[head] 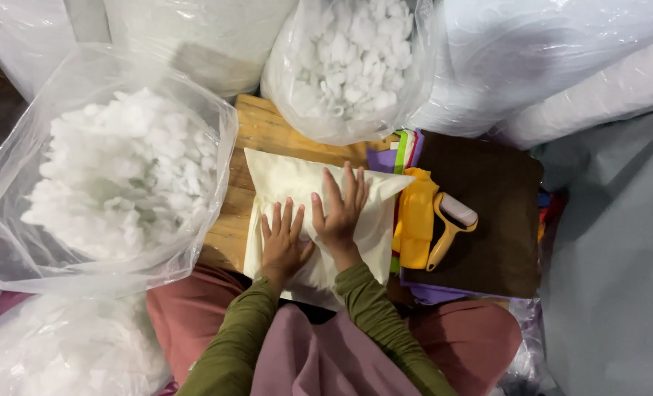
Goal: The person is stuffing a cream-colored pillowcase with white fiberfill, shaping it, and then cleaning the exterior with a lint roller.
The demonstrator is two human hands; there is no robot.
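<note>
I press both hands flat, fingers spread, left hand (282, 246) and right hand (339, 209), on a cream pillow (308, 183). A yellow lint roller (451, 224) lies just beside it

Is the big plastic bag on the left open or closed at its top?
Open. The plastic bag gapes wide, and the white stuffing inside shows uncovered.

A cream fabric cushion cover (297, 187), plump with filling, lies flat on the wooden table (257, 125), its long side running near to far. Its far right corner comes to a point over the stacked felt sheets. The cloth is smooth, with soft creases toward the near end. Both hands press on it, palms down, fingers spread: the left (282, 246) nearer, the right (339, 213) just beside it.
</note>
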